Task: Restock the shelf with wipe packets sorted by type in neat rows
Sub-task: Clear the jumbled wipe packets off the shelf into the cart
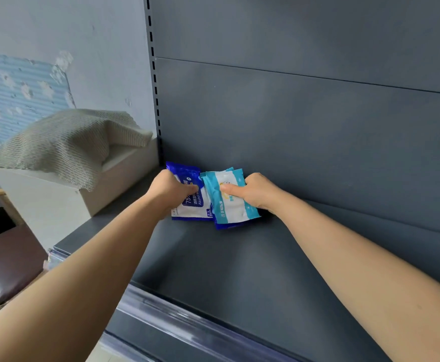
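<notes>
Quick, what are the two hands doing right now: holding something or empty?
Left hand: grips the dark blue alcohol wipe packet.
Right hand: grips the light blue wipe packets.

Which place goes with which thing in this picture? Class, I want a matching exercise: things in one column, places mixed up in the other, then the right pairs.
Things:
1 dark blue packet
2 light blue packets
3 striped cloth

Places:
A draped over the white box
B held by the right hand
C held by the left hand

Pairs: 1-C, 2-B, 3-A
</notes>
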Demonstrator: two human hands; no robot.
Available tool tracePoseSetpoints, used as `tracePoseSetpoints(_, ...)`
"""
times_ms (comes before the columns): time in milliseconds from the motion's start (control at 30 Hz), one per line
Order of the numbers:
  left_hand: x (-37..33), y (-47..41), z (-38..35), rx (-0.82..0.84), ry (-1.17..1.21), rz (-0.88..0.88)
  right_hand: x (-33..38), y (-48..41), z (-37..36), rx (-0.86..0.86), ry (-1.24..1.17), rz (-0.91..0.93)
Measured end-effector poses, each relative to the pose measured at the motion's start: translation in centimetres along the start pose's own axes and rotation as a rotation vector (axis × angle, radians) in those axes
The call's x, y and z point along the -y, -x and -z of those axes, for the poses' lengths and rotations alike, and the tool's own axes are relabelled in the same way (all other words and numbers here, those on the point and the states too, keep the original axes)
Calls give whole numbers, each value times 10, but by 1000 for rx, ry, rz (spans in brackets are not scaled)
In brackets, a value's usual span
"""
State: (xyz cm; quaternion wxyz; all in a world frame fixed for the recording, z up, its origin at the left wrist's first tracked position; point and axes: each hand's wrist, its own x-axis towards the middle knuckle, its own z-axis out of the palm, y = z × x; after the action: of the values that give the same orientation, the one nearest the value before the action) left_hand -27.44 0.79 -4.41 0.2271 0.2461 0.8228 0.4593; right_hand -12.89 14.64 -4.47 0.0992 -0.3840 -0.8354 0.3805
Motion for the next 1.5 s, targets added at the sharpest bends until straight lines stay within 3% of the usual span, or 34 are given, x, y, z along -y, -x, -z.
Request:
tracePoseSetpoints(167,-13,33,1,181,282,16,4,19,1,-19,-174,-25)
tracePoseSetpoints(333,-25,72,1,256,359,-117,15,67,13,-225,-359,-34)
tracePoseSetpoints(533,-42,119,-12,410,370,-248,15,158,35,-491,-316,-135)
tracePoseSetpoints(733,-55,186,-56,634,292,-336,-6,271,54,-569,-356,-178)
tracePoseSetpoints(1067,-106,349,-193,1083,241,-426,-115,459,123,-920,-327,-395)
tracePoseSetpoints(1200,-127,431,-268,1216,223,-451,-174,542,166,-983,-306,-461)
tracePoseSetpoints(1500,-158,575,-447,1299,197,-436,-321,672,267,-988,-279,-562)
